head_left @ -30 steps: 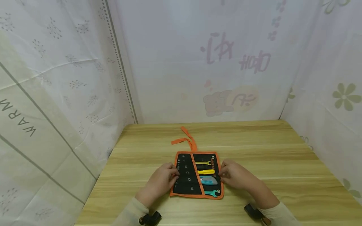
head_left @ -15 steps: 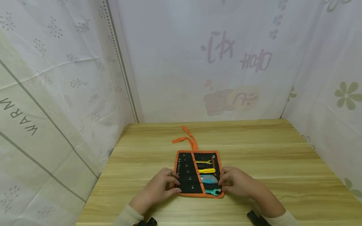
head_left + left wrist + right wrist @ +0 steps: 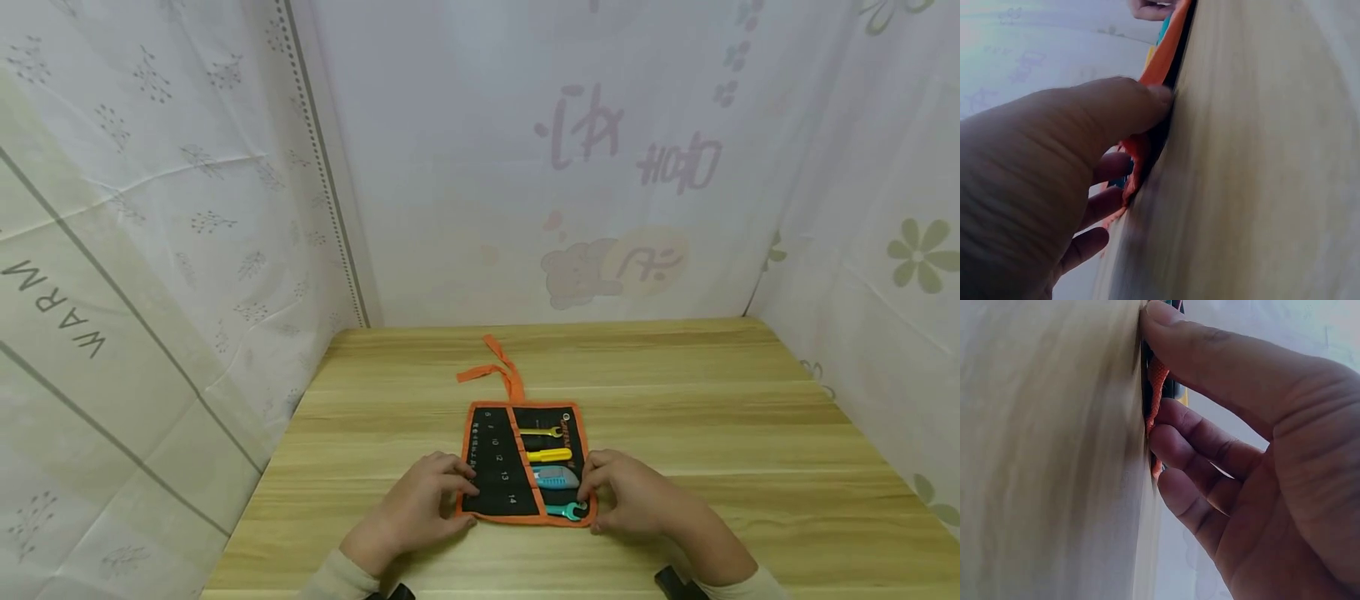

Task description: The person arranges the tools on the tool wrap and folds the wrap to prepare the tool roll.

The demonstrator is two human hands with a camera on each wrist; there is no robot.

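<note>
A black tool roll (image 3: 491, 467) with orange trim lies spread on the table. Its slanted pocket holds a yellow wrench (image 3: 542, 432), a yellow-handled tool (image 3: 550, 455), a light blue utility knife (image 3: 557, 477) and a green wrench (image 3: 566, 511). My left hand (image 3: 426, 507) grips the near left corner, thumb at the front edge, fingers on the left side. At the near right corner my right hand (image 3: 628, 493) holds the trim between thumb and fingers. Up close in the left wrist view, the orange trim (image 3: 1163, 59) bends between thumb and fingers. Fingertip undersides are partly hidden.
Two orange tie straps (image 3: 510, 379) stretch from the roll's far edge across the wooden table (image 3: 697, 400). Printed white curtains (image 3: 465, 167) stand behind the table and along both sides. A dark wrist device (image 3: 678, 583) shows by the right sleeve.
Both hands have slid along the roll's sides toward the near corners. The left thumb has moved from the top of the cloth to the front edge. The roll has barely shifted.
</note>
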